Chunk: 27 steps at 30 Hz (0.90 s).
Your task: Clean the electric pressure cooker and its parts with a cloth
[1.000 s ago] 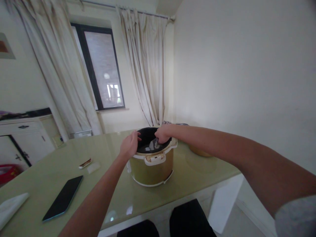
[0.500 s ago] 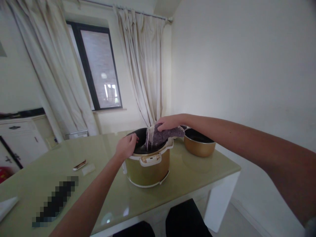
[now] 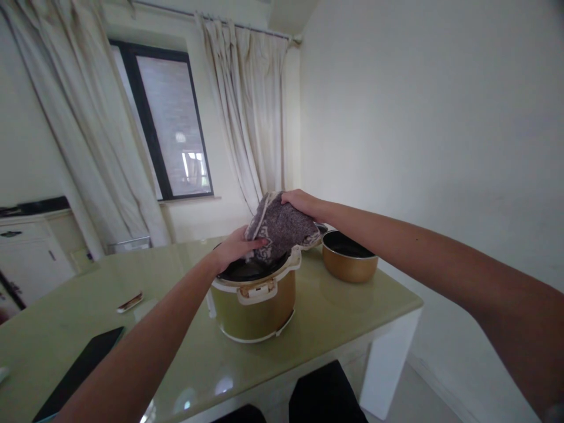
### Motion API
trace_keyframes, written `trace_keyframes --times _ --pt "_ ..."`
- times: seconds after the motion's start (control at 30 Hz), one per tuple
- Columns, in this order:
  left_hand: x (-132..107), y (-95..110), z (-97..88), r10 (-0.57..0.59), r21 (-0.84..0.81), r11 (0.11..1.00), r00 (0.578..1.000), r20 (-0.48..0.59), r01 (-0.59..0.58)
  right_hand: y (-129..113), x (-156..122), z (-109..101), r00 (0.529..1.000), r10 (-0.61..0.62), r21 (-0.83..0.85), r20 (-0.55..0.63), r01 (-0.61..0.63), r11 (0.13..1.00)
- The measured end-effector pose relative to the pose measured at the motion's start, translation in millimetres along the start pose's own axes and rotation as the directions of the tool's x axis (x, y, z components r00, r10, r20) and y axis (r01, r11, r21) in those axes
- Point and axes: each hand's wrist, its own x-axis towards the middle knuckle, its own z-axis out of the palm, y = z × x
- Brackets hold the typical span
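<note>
A purple-grey patterned towel (image 3: 288, 226) is held up over the gold and white electric cooker (image 3: 259, 314). My right hand (image 3: 302, 202) grips its upper edge. At the towel's lower left, my left hand (image 3: 238, 248) has closed on the cloth, with the thumb lying across its front. Beneath the towel, the dark inside of the cooker shows in part; the cloth hides the rest. To the right of the cooker stands a gold pot (image 3: 350, 264) with a dark interior.
The cooker stands on a glossy pale green table (image 3: 335, 329). A black flat object (image 3: 83, 373) lies at the front left, near a small reddish-brown item with a white edge (image 3: 130, 302). Behind are curtains (image 3: 251, 106) and a window; a wall rises at the right.
My right hand has raised the towel out of the cooker's opening. My left hand has moved from the cooker's rim onto the cloth. The view has shifted slightly.
</note>
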Motion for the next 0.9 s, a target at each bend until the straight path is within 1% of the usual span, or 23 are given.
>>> trace_keyframes --times 0.1,0.17,0.23,0.3,0.33,0.37,0.4,0.43,0.47,0.5,0.53,0.57,0.6,0.63,0.67,0.7,0.73,0.77,0.8,0.83,0.87,0.9 --pt "8 1 -3.9 -0.060 -0.175 0.983 0.998 -0.027 0.054 12 -1 -11 0.999 -0.003 -0.128 -0.048 -0.004 0.992" --pt "12 5 -6.8 -0.116 -0.244 0.965 0.990 -0.078 0.094 21 -4 -19 0.998 -0.029 -0.277 -0.056 0.012 0.961" --pt "16 11 -10.0 -0.221 -0.273 0.944 0.969 -0.106 0.186 31 -8 -26 0.997 -0.049 -0.445 -0.056 0.019 0.895" --pt "19 15 -14.4 -0.340 -0.254 0.916 0.937 -0.074 0.312 41 -12 -30 0.999 -0.035 -0.587 -0.039 0.005 0.810" --pt "20 16 -17.2 -0.377 -0.211 0.909 0.925 -0.054 0.359 47 -13 -31 1.000 -0.022 -0.636 -0.020 0.004 0.772" --pt "22 15 -20.3 -0.389 -0.130 0.916 0.920 -0.048 0.381 52 -15 -31 1.000 -0.007 -0.670 0.007 0.010 0.742" --pt "24 13 -23.4 -0.369 0.014 0.929 0.927 -0.064 0.371 58 -16 -30 0.999 0.011 -0.696 0.042 0.021 0.718" --pt "26 9 -26.5 -0.320 0.199 0.922 0.943 -0.094 0.333 63 -18 -29 0.996 0.035 -0.717 0.083 0.035 0.696" --pt "29 5 -29.3 -0.254 0.392 0.876 0.959 -0.124 0.282 69 -19 -27 0.989 0.071 -0.737 0.128 0.047 0.674" --pt "31 -1 -31.5 -0.186 0.560 0.795 0.972 -0.142 0.234 74 -21 -25 0.979 0.115 -0.757 0.168 0.054 0.652" --pt "33 -7 -33.2 -0.131 0.682 0.704 0.980 -0.148 0.197 79 -23 -22 0.968 0.155 -0.778 0.196 0.057 0.625" --pt "34 -12 -34.2 -0.096 0.755 0.632 0.984 -0.150 0.177 83 -25 -20 0.963 0.176 -0.802 0.204 0.061 0.594" --pt "35 -18 -34.7 -0.083 0.788 0.592 0.985 -0.154 0.173 86 -28 -18 0.967 0.168 -0.823 0.193 0.066 0.564" --pt "36 -22 -34.8 -0.076 0.801 0.575 0.985 -0.153 0.169 89 -31 -15 0.976 0.130 -0.838 0.174 0.078 0.540" --pt "35 -26 -34.6 -0.062 0.814 0.561 0.988 -0.141 0.152 90 -33 -14 0.984 0.062 -0.845 0.166 0.109 0.524" --pt "33 -28 -34.3 -0.047 0.817 0.563 0.992 -0.115 0.122 90 -36 -12 0.983 -0.028 -0.840 0.179 0.168 0.516" --pt "31 -29 -34.0 -0.032 0.811 0.580 0.997 -0.076 0.080 90 -39 -10 0.968 -0.126 -0.818 0.217 0.251 0.517" --pt "27 -29 -33.8 -0.014 0.796 0.604 1.000 -0.020 0.025 89 -41 -8 0.935 -0.227 -0.781 0.273 0.353 0.516" --pt "22 -28 -33.9 0.006 0.776 0.630 0.999 0.047 -0.040 88 -43 -5 0.884 -0.324 -0.730 0.337 0.463 0.503" --pt "17 -26 -34.3 0.027 0.756 0.647 0.993 0.112 -0.103 86 -45 -2 0.819 -0.408 -0.673 0.402 0.567 0.475" --pt "10 -24 -35.2 0.046 0.745 0.649 0.985 0.166 -0.156 85 -47 2 0.752 -0.469 -0.617 0.463 0.653 0.439" --pt "3 -22 -36.5 0.059 0.752 0.629 0.977 0.207 -0.197 85 -48 7 0.693 -0.503 -0.569 0.517 0.717 0.403"
